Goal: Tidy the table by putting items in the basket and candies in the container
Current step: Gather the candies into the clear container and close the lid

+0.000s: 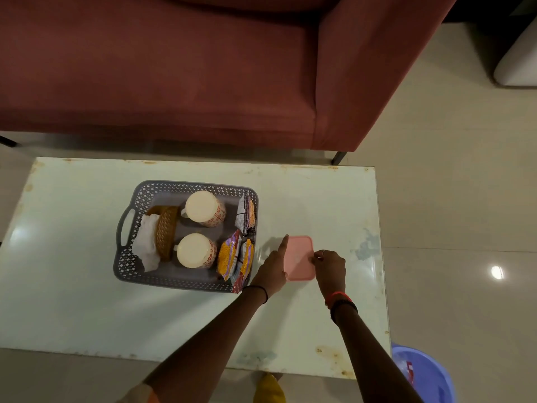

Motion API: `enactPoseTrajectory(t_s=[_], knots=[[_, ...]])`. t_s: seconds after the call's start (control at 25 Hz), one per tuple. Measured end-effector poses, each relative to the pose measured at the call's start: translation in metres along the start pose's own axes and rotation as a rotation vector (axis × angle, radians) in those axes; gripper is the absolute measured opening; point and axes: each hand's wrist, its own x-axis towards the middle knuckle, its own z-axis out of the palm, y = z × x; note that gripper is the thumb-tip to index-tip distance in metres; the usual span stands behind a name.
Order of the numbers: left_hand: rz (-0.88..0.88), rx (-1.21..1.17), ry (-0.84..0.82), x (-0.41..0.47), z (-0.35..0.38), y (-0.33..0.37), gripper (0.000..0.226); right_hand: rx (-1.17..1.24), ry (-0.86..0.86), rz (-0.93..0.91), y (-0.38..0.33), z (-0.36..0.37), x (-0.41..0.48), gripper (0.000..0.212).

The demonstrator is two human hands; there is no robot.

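A pink lidded container (300,257) lies on the white table (334,205), just right of the grey basket (136,196). My left hand (273,269) rests against the container's left edge with one finger stretched out along it. My right hand (329,269) grips its right edge with curled fingers. The basket holds two patterned mugs (203,207), a wicker holder (166,231), a white cloth (148,242) and several snack packets (232,254). No loose candies are visible.
A red sofa (203,68) stands behind the table. A blue bucket (427,373) sits on the floor at the table's near right corner. Pale tiled floor (450,228) lies to the right.
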Motion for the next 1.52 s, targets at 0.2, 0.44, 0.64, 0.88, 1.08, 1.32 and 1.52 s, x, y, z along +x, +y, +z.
enactPoseTrajectory(t_s=[0.2, 0.44, 0.64, 0.88, 1.08, 1.32, 1.52], knots=[[-0.031, -0.007, -0.019, -0.002, -0.004, 0.006, 0.092, 0.033, -0.028, 0.044, -0.002, -0.001, 0.007, 0.012], [-0.07, 0.224, -0.04, -0.008, 0.001, 0.018, 0.098, 0.025, -0.047, 0.063, -0.003, -0.001, 0.01, 0.012], [-0.107, 0.294, -0.003, -0.01, 0.003, 0.026, 0.089, -0.06, -0.105, -0.039, -0.015, -0.005, 0.022, 0.028], [-0.108, 0.302, 0.002, -0.011, 0.001, 0.026, 0.092, 0.017, -0.177, -0.026, -0.037, -0.013, 0.049, 0.019], [-0.093, 0.293, 0.004, -0.01, -0.001, 0.026, 0.093, 0.022, -0.224, -0.006, -0.04, -0.016, 0.052, 0.018], [-0.1, 0.266, 0.005, -0.011, -0.001, 0.026, 0.092, 0.048, -0.171, 0.024, -0.034, -0.015, 0.039, 0.026], [-0.092, 0.258, 0.01, -0.01, 0.0, 0.024, 0.095, 0.291, -0.314, 0.284, 0.002, -0.016, 0.003, 0.036]])
